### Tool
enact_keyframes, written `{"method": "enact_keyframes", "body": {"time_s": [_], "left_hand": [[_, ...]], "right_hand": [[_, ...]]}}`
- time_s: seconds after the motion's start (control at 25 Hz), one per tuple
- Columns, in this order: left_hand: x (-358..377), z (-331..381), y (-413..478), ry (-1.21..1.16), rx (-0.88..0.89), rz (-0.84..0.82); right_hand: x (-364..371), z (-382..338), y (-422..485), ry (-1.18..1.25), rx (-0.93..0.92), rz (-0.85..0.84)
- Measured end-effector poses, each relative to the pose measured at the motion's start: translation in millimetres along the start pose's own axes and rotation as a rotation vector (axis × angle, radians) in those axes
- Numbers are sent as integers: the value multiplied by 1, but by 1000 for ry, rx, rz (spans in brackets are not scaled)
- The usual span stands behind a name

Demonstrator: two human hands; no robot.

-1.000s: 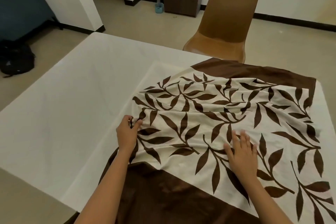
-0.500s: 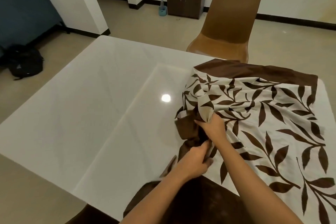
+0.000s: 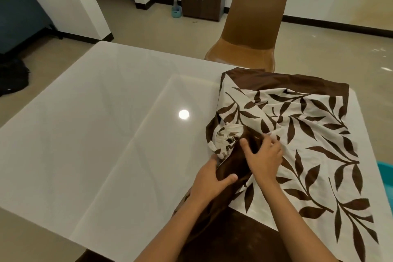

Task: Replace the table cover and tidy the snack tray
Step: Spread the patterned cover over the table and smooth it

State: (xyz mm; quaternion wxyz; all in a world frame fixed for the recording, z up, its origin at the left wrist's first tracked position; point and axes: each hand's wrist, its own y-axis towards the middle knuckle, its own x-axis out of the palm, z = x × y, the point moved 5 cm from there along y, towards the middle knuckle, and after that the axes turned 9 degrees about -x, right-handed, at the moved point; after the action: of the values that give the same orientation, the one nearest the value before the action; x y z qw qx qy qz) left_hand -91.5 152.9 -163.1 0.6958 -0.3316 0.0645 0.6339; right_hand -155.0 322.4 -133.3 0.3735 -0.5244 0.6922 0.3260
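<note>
White table (image 3: 106,123). The left hand (image 3: 209,178) grips the bunched brown edge of the leaf-print cover (image 3: 308,134), which lies over the table's right half. The right hand (image 3: 264,155), just beside it, clutches the same bunch. A teal tub (image 3: 386,174) sits at the far right, contents hidden.

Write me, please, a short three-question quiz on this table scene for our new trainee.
1. True or false: the leaf-print cover lies spread flat over the whole table.
2. What stands just beyond the table's far edge? A) a brown chair B) a snack tray C) a ladder
3. Which of the hands grip the bunched part of the cover: the left hand, the right hand, or both?

Key: 1 false: the cover is gathered toward the right of the view, and much of the glossy top is bare. 2 A. 3 both.
</note>
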Motion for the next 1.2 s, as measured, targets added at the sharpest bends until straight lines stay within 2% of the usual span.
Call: {"method": "enact_keyframes", "body": {"time_s": [0.08,0.12,0.16,0.24,0.32,0.36,0.4,0.48,0.6,0.68,0.8,0.92,1.0,1.04,1.08,1.12,1.2], "left_hand": [[23,5,-7,149,93,-4],[29,5,-9,217,130,30],[28,5,-8,258,153,78],[16,8,-4,256,156,87],[-1,18,1,130,151,-23],[-13,25,1,9,124,-84],[-27,33,2,-149,87,-113],[-54,41,6,-469,18,-104],[-95,38,12,-780,-63,-82],[-117,32,20,-880,-137,-71],[-155,13,30,-924,-281,125],[-188,-9,39,-1229,-412,333],[-201,-22,40,-1316,-459,376],[-202,-28,39,-1268,-520,322],[-199,-32,35,-1171,-609,197],[-192,-34,30,-1034,-695,15],[-171,-27,16,-812,-745,-406]], "right_hand": [[7,-2,4,-113,-30,-134],[4,1,6,-111,-10,-138],[-2,6,7,-71,26,-100],[-16,12,6,78,86,94],[-32,-1,-3,322,144,307],[-35,-19,-7,505,179,326],[-35,-43,-12,687,205,270],[-31,-92,-19,934,155,32],[-20,-140,-32,992,-1,-416],[-12,-145,-38,969,-19,-625],[-9,-147,-39,1009,59,-668],[-5,-141,-37,1064,160,-590],[-4,-133,-40,1114,199,-524],[-4,-128,-43,1147,216,-487],[-3,-125,-48,1167,214,-457],[-2,-125,-55,1154,176,-436],[0,-135,-74,1033,-28,-448]]}}
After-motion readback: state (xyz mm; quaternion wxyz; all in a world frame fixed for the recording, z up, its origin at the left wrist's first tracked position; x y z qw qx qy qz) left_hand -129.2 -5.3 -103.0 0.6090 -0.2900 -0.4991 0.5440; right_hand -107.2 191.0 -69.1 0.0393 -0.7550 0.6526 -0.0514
